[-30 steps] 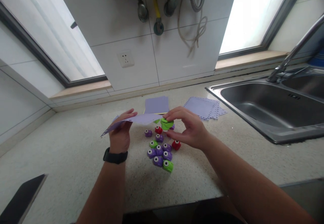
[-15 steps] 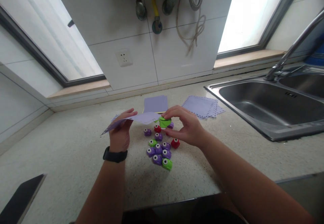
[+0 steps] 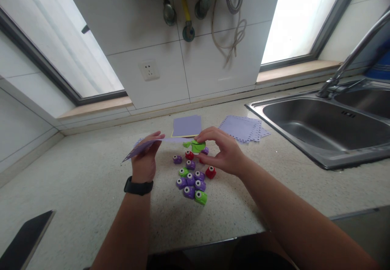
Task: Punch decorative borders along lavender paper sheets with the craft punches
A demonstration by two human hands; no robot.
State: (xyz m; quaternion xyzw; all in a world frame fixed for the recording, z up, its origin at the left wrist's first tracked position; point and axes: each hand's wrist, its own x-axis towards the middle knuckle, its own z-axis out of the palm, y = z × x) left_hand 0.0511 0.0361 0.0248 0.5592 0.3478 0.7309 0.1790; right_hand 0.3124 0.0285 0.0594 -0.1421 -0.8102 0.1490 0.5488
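My left hand [image 3: 145, 158], with a black watch on the wrist, holds a lilac paper sheet [image 3: 143, 147] nearly level above the counter. My right hand [image 3: 221, 151] pinches a green paper punch [image 3: 198, 146] at the sheet's right edge; the paper's edge seems to sit in the punch. Below the hands lies a cluster of small punches [image 3: 193, 178] in purple, green and red on the speckled counter.
A flat lilac sheet stack [image 3: 187, 125] and a pile of punched-edge lilac sheets [image 3: 242, 127] lie behind the hands. A steel sink [image 3: 323, 129] with a tap [image 3: 344, 70] is at the right. A dark flat object [image 3: 22, 241] lies bottom left. Hoses hang on the tiled wall.
The sheet has tilted flatter, so it now shows almost edge-on. Both hands stay where they were, the right one still on the green punch.
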